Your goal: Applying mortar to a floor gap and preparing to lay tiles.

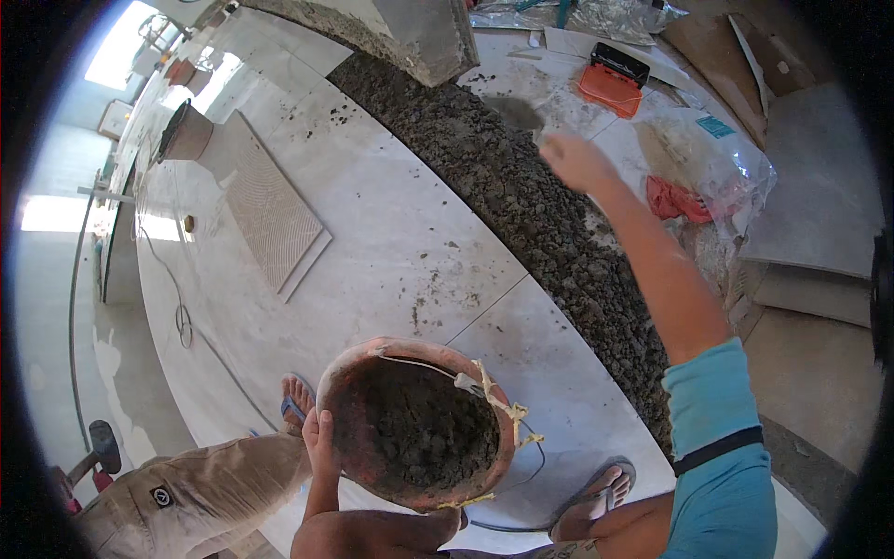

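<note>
A worn reddish bucket point(348, 402) stands tilted in front of me, partly filled with dark, crumbly mortar point(424, 424). My left hand point(322, 449) is closed on its left rim, fingers over the edge. Yellow rope point(510, 406) is knotted at the right side of the rim, where a wire handle crosses the opening. My right arm reaches forward, and my right hand point(579, 163) hangs over the far part of a long strip of loose dark mortar point(535, 214). Motion smears its fingers; nothing held shows in it.
Pale floor tiles point(391, 242) border the strip. A ridged adhesive-coated tile point(275, 205) and another bucket point(186, 132) lie left. Farther right are an orange-and-black case point(615, 79), a red cloth point(677, 200) and clear plastic point(722, 154). Another person's trousered leg point(209, 489) is beside me.
</note>
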Available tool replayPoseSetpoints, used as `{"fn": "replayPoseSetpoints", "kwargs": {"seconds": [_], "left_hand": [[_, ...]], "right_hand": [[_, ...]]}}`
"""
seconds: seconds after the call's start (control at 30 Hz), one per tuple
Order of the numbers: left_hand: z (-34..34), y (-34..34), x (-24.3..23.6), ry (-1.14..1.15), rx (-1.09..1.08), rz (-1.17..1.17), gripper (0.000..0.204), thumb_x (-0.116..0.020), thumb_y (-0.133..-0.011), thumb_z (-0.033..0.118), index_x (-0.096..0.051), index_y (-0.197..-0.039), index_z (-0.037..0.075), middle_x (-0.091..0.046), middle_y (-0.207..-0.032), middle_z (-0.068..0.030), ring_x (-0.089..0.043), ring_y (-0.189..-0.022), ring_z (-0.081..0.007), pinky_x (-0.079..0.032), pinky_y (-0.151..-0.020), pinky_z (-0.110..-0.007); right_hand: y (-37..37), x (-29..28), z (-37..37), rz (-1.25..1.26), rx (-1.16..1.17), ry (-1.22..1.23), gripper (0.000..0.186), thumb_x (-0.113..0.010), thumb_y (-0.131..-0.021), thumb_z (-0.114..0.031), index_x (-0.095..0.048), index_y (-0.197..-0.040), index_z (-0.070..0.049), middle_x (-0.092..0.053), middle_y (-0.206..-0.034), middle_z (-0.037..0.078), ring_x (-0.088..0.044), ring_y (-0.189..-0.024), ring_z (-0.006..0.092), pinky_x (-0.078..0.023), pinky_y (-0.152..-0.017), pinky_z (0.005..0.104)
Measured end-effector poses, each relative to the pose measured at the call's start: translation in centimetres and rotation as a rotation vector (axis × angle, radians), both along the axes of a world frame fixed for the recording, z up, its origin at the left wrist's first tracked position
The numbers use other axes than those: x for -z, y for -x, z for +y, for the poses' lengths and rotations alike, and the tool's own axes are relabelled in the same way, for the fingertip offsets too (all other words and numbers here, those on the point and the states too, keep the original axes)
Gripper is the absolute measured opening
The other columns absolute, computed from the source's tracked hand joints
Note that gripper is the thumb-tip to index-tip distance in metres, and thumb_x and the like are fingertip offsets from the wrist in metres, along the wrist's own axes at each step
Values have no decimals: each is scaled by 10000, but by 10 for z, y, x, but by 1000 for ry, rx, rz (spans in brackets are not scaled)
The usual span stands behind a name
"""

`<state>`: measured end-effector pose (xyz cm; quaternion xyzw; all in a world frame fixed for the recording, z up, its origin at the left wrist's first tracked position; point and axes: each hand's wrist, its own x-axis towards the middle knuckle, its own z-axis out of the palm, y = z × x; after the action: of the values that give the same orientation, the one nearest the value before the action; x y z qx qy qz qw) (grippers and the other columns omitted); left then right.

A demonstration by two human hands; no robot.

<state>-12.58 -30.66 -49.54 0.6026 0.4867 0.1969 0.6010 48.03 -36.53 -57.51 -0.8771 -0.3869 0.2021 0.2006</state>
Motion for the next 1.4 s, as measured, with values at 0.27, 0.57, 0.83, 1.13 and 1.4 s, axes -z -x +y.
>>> {"fn": "replayPoseSetpoints", "kwargs": {"seconds": [0.27, 0.57, 0.83, 1.13, 1.4], "left_hand": [[1, 8, -5, -51, -31, 35, 437, -545, -1000, 367, -577, -1181, -30, -608, -1039, -24, -532, -943, -105, -420, -868, -267], [-5, -13, -5, -10, -33, -56, 431, -554, -996, 353, -576, -1187, -33, -631, -1130, -73, -566, -1029, -134, -430, -921, -286], [0, 9, -4, 1, -37, -29, 414, -550, -1001, 338, -570, -1187, -30, -635, -1145, -103, -593, -1010, -165, -456, -914, -310], [-6, 4, -5, 2, -80, -48, 388, -540, -1007, 326, -570, -1177, -22, -641, -1115, -88, -595, -980, -153, -459, -896, -299], [-7, 0, 2, 98, -171, -163, 389, -582, -977, 321, -593, -1151, -26, -645, -1117, -107, -616, -984, -188, -475, -899, -317]], "right_hand": [[63, -15, 26, -160, 33, 29, 353, -493, -954, -350, -661, -1066, -61, -698, -957, 193, -666, -938, 374, -538, -824, 483], [25, 2, 10, -134, 58, 94, 318, -510, -946, -329, -674, -973, -58, -692, -957, 202, -662, -922, 394, -527, -812, 510], [58, -22, -6, -133, 20, 17, 334, -500, -956, -324, -673, -985, -40, -696, -1006, 180, -660, -958, 387, -526, -842, 513], [81, -16, -53, -62, 41, 86, 308, -507, -951, -338, -618, -1031, -62, -685, -981, 201, -647, -938, 418, -513, -812, 533], [85, 3, -137, -155, 73, 82, 285, -501, -951, -326, -634, -1069, -103, -676, -982, 225, -637, -956, 427, -506, -835, 521]]}}
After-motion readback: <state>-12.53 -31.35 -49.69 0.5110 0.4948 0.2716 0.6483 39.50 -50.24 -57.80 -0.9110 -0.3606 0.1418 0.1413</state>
